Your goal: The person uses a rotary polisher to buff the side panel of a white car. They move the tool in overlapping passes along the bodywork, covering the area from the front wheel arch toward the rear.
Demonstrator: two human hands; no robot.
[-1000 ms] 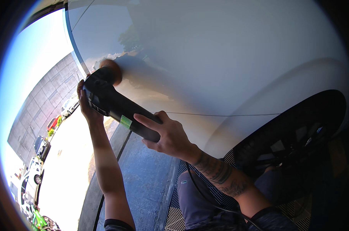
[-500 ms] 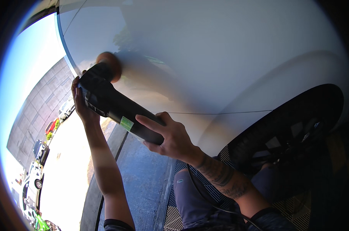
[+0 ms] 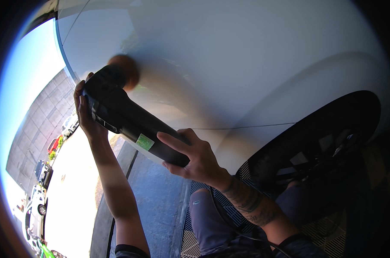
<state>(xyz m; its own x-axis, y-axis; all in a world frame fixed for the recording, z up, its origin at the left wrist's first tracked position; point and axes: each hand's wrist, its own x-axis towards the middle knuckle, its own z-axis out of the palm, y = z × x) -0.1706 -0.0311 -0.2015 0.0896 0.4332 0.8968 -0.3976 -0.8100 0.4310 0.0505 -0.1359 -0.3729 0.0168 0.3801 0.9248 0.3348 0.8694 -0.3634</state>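
Both of my hands hold a black car polisher (image 3: 134, 118) with a green label on its body. Its round orange-brown pad (image 3: 127, 72) rests against the glossy, light-coloured car body panel (image 3: 229, 64), blurred at its rim. My left hand (image 3: 88, 114) cups the polisher's head from the outer side, fingers wrapped up along it. My right hand (image 3: 198, 157) is closed around the rear end of the body, its index finger lying along the top. A dark cord (image 3: 223, 217) runs down from near my right hand past my leg.
The car's dark wheel (image 3: 319, 142) stands at the right, close to my right forearm. Beneath me lie slatted floor tiles (image 3: 190, 243) and bluish concrete (image 3: 154, 202). Parked cars (image 3: 35, 210) and a grey wall (image 3: 40, 129) show outside on the left.
The pad has shifted slightly right and up in the picture, still against the panel. Both hands keep hold of the polisher, and the view has moved a little.
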